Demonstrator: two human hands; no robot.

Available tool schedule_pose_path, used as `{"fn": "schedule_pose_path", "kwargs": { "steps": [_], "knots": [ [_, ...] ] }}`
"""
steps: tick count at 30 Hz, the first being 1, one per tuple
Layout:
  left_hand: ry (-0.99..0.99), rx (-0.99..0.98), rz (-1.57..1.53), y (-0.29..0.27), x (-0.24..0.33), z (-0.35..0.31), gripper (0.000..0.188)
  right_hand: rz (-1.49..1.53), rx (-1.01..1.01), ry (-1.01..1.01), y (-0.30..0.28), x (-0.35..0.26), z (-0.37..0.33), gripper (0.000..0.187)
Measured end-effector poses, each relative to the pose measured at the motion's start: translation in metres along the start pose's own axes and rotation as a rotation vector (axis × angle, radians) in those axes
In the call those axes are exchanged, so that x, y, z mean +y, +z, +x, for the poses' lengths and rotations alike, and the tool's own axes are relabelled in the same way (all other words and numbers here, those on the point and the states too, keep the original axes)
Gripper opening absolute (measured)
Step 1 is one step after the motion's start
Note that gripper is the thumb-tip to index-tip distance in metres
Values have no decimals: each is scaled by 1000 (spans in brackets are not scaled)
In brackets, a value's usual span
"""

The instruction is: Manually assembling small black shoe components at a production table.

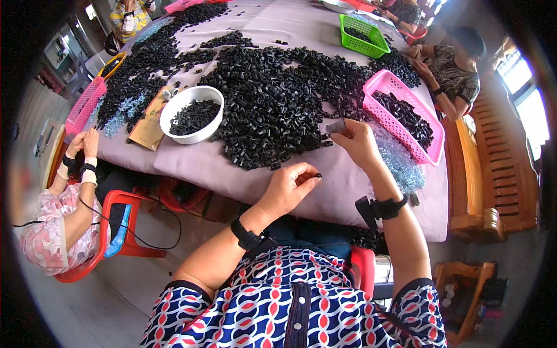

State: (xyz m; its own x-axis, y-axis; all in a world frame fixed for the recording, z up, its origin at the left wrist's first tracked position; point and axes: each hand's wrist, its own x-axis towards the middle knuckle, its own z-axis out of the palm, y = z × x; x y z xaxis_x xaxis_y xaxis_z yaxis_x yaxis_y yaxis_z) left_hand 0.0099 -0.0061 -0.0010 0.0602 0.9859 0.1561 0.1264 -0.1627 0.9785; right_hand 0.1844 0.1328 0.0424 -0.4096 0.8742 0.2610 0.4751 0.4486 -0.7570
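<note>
My left hand (283, 190) is held just past the table's near edge, thumb and forefinger pinched on a small black plastic part (318, 175). Farther right and higher, my right hand (358, 144) grips a small flat dark-grey piece (335, 126) between thumb and fingers; its exact kind is unclear. That piece is beside the right edge of a wide pile of small black plastic parts (267, 98). To the right of my right hand, a pink basket (432, 153) holds more black parts. Below the basket lies a tangle of clear plastic scraps (400, 165).
A white bowl (203, 132) of black parts stands left of the pile, beside a brown cardboard piece (148, 130). A green basket (371, 49) sits at the far right. Co-workers sit at the left (58, 226), right (455, 72) and far side. The lilac cloth (243, 180) covers the table.
</note>
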Motion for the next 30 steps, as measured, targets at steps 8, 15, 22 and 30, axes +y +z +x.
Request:
{"fn": "schedule_pose_path", "kwargs": {
  "steps": [8, 15, 22, 30],
  "knots": [
    [4, 8, -47, 3, -2, 4, 15, 270, -240, 105, 0, -19, -47, 12],
    [4, 4, 23, 3, 2, 2, 15, 67, -243, -11, 2, -34, -56, 18],
    [5, -32, 47, 1, -1, 2, 16, 13, -333, -3, -2, -46, -57, 15],
    [-21, -54, -109, -4, -6, 6, 17, 21, -215, -105, 7, -47, -55, 20]
  ]
}}
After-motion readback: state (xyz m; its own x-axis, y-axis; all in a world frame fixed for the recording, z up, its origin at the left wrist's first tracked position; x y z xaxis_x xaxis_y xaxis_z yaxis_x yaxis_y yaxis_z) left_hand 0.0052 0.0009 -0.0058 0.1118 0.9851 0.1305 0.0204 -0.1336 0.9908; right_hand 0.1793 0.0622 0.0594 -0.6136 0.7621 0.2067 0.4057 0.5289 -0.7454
